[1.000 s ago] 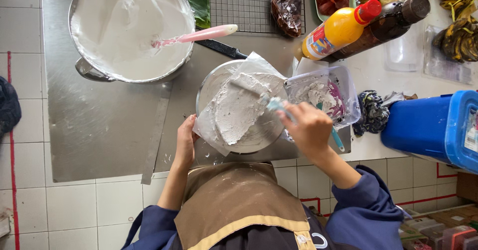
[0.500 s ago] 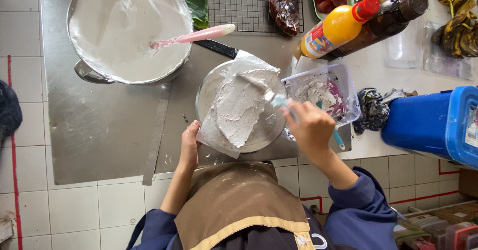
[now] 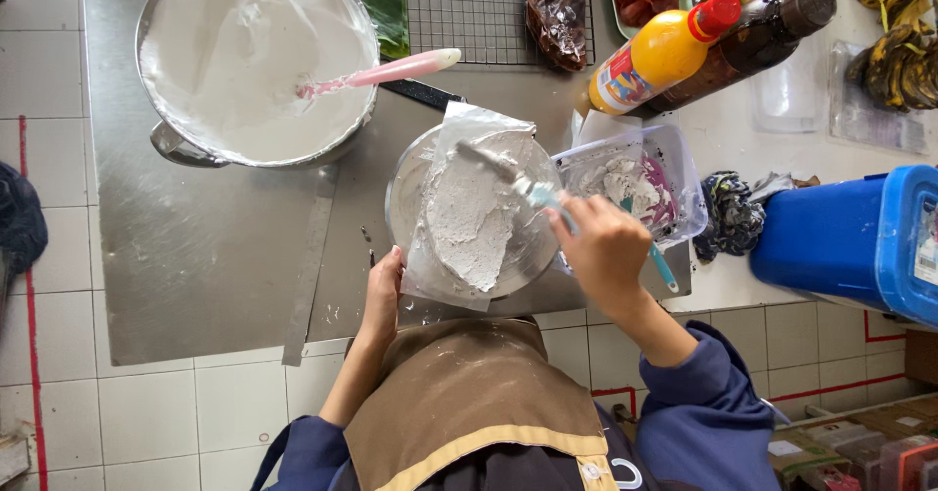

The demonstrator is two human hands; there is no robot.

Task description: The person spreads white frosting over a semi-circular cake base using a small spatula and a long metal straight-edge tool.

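My right hand (image 3: 604,249) grips a pale blue-handled spatula (image 3: 532,192) whose blade lies across white batter (image 3: 469,215) spread on a sheet of paper (image 3: 467,125). The paper rests on a round glass dish (image 3: 406,183) on the steel worktop (image 3: 215,256). My left hand (image 3: 383,292) holds the paper's lower left corner at the dish's rim, fingers curled on it.
A large metal bowl (image 3: 166,139) of white batter with a pink spatula (image 3: 383,71) stands at the back left. A clear plastic tub (image 3: 684,188) with white and purple residue sits right of the dish. Sauce bottles (image 3: 664,56), a wire rack (image 3: 489,2) and a blue box (image 3: 850,237) lie beyond.
The spatula has swept from the middle of the batter up toward the far edge of the paper. My left hand stays at the paper's corner.
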